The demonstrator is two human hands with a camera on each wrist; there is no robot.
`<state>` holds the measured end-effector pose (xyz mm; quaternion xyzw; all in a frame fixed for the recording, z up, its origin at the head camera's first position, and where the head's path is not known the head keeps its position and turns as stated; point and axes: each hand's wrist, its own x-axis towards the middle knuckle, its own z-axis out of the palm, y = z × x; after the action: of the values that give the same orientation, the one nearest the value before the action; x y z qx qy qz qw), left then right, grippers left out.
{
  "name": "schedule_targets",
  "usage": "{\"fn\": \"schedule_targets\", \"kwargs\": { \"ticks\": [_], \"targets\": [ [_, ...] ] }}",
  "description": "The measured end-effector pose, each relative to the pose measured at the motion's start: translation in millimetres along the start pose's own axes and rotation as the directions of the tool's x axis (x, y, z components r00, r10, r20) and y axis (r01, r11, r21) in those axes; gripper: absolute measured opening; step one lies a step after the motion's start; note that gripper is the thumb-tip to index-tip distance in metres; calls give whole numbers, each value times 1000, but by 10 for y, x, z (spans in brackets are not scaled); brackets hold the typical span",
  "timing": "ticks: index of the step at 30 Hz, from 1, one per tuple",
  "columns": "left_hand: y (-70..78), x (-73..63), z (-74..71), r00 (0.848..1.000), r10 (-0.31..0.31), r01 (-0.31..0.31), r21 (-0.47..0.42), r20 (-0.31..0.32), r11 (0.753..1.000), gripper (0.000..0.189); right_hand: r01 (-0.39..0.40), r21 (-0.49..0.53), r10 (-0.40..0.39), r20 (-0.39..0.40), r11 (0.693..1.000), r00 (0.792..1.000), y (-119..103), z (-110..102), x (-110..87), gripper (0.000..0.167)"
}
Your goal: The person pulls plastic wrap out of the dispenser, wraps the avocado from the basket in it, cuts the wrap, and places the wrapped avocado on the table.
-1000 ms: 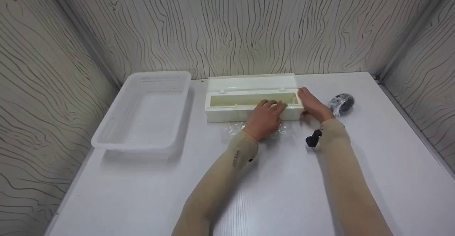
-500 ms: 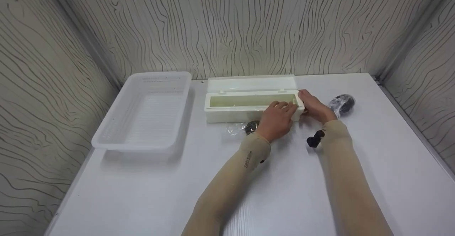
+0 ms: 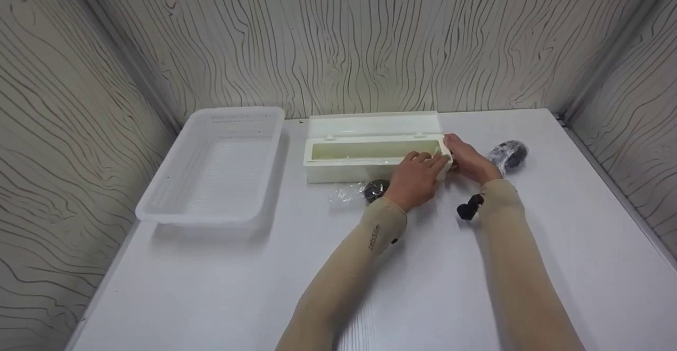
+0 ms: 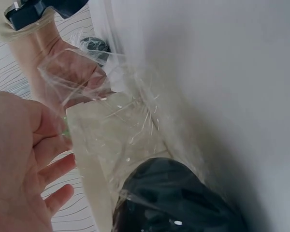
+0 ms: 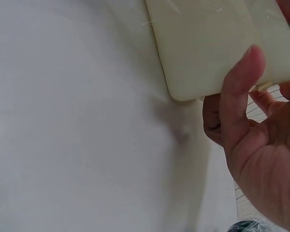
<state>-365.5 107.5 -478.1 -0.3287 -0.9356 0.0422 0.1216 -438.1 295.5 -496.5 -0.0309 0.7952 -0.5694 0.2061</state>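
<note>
A long white box point(image 3: 349, 172) of the cling film dispenser kind stands at the back, its lid point(image 3: 373, 123) tipped back. My left hand point(image 3: 418, 179) reaches over the front rim near its right end, thumb and forefinger together at a small green slider point(image 4: 65, 131). With my right hand point(image 3: 470, 158) I grip the box's right end, thumb against its end wall in the right wrist view. Clear cling film point(image 4: 130, 128) hangs crumpled along the front. A dark rounded thing point(image 3: 375, 190) lies under the film before the box, partly hidden by my left hand.
To the left stands a white plastic basket point(image 3: 259, 214). Another dark rounded thing wrapped in clear film point(image 3: 510, 155) lies to the right of my right hand. Patterned panels point(image 3: 370, 39) close off the white table point(image 3: 222, 293) at the back and sides.
My left hand has slid to the right along the box's front rim, uncovering the dark rounded thing beside its wrist. My right hand keeps its grip on the box's end.
</note>
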Motion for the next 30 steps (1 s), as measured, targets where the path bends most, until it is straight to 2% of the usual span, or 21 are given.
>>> {"fn": "schedule_targets", "kwargs": {
  "ticks": [10,14,21,30],
  "targets": [
    [1,28,-11,998,-6,6,-9,70,1000,59,-15,-19,15,15,1000,1000,-12,-20,-6,62],
    [-5,30,-13,996,-7,8,-9,84,1000,59,-27,-20,28,25,999,999,-92,-2,-65,60],
    [-5,26,-23,997,-7,8,-14,73,1000,60,-33,-7,33,37,999,999,-225,40,-185,56],
    [23,16,39,999,1,-2,40,38,999,57,-36,-64,36,-6,997,999,-12,-16,7,60]
  ]
}}
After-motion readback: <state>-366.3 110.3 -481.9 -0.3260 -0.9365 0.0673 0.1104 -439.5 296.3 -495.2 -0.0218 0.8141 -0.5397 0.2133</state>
